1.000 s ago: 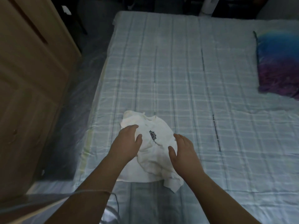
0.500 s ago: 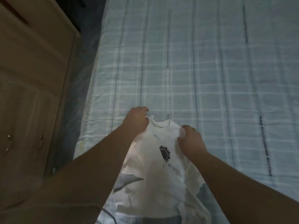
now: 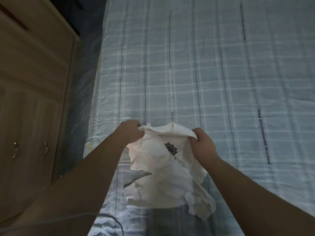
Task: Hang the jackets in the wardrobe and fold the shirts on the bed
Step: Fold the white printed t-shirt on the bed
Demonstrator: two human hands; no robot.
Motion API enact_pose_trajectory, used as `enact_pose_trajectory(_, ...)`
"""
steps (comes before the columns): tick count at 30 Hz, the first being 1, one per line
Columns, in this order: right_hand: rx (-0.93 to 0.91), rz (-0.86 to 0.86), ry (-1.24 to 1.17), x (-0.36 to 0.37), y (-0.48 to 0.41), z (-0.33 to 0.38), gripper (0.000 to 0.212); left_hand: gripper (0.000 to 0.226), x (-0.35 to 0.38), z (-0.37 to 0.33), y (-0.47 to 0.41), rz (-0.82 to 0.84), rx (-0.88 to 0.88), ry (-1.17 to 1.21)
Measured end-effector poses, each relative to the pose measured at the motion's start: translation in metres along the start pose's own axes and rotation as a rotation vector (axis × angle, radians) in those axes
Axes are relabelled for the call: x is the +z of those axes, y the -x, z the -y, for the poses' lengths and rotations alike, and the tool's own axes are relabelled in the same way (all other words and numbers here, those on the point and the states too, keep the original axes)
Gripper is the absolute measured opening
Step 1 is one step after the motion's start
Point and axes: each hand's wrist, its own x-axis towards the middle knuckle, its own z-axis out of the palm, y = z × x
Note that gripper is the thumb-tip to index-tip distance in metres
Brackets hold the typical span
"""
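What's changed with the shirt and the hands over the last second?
A second ago both hands rested on the crumpled white shirt lying on the bed. Now the left hand and the right hand each grip its top edge, lifted and pulled apart, so the shirt hangs open between them. The bed and the wardrobe are as before.

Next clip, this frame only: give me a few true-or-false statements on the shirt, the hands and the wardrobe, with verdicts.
1. The left hand and the right hand both grip the white shirt at its upper edge. True.
2. The shirt lies neatly folded on the bed. False: it hangs crumpled from the hands, unfolded.
3. The wardrobe has its doors shut. True.
4. The shirt is plain. False: a dark motif shows on it.
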Motion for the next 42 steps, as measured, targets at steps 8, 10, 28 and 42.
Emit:
enact_pose_trajectory(8,-0.149,-0.171,-0.253,-0.068,0.11,0.026,0.011,0.027,-0.028,-0.024,0.128,-0.238,0.284,0.231)
enact_pose_trajectory(10,-0.159,-0.196,-0.261,-0.099,0.142,0.031,0.015,0.016,-0.037,-0.037,0.164,-0.271,0.314,0.392)
enact_pose_trajectory(28,-0.466,-0.385,0.043,-0.37,0.328,-0.12,0.018,0.031,0.037,-0.233,0.392,-0.381,0.329,0.115)
enact_pose_trajectory(42,-0.699,-0.457,0.511,-0.56,0.424,-0.182,0.011,0.025,0.059,-0.373,0.565,-0.819,0.235,0.46)
